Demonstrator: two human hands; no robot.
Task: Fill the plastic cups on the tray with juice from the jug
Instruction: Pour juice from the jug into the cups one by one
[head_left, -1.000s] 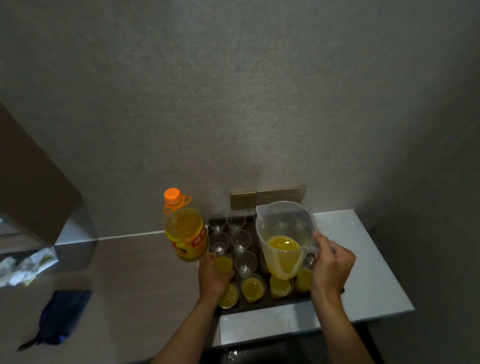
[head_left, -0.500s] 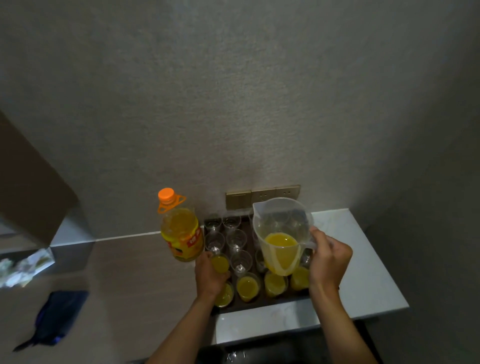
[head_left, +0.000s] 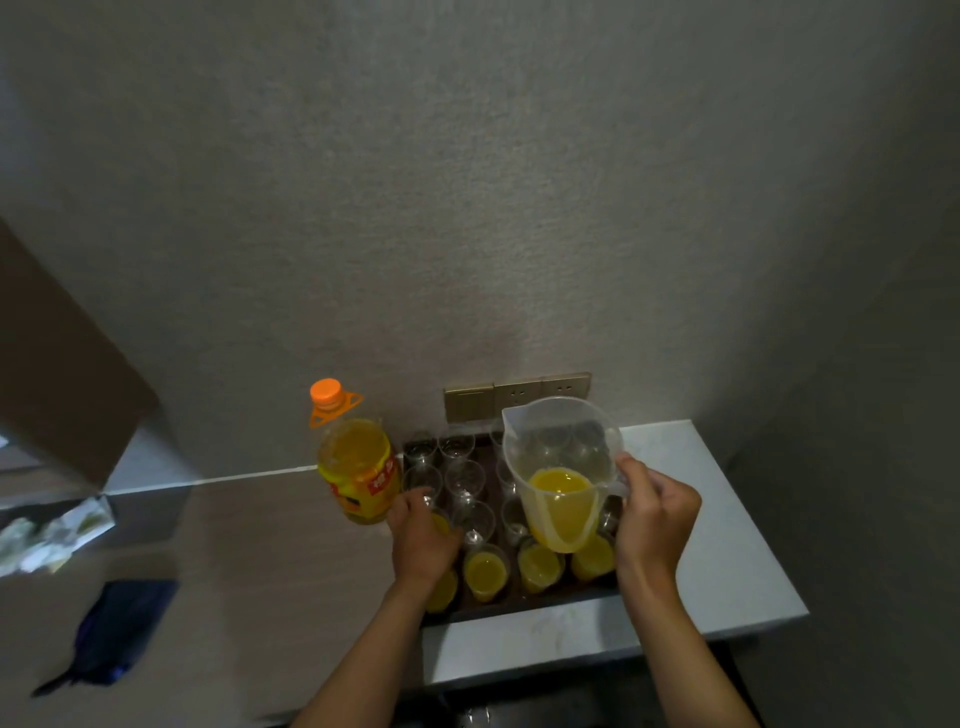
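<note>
A dark tray (head_left: 524, 603) on the white counter holds several clear plastic cups. The front row cups (head_left: 485, 571) hold orange juice; cups further back (head_left: 464, 475) are empty. My right hand (head_left: 655, 517) grips the handle of a clear jug (head_left: 563, 467) holding some juice, held upright above the tray's right side. My left hand (head_left: 423, 535) is curled round a juice-filled cup (head_left: 441, 522) in the second row at the tray's left.
A large juice bottle (head_left: 358, 467) with an orange cap stands left of the tray. Wall sockets (head_left: 519, 395) sit behind it. A dark blue cloth (head_left: 111, 629) lies on the lower brown surface at left. The white counter (head_left: 727, 545) extends to the right.
The jug stays upright over the tray's right side and both hands keep their places; the view has shifted slightly.
</note>
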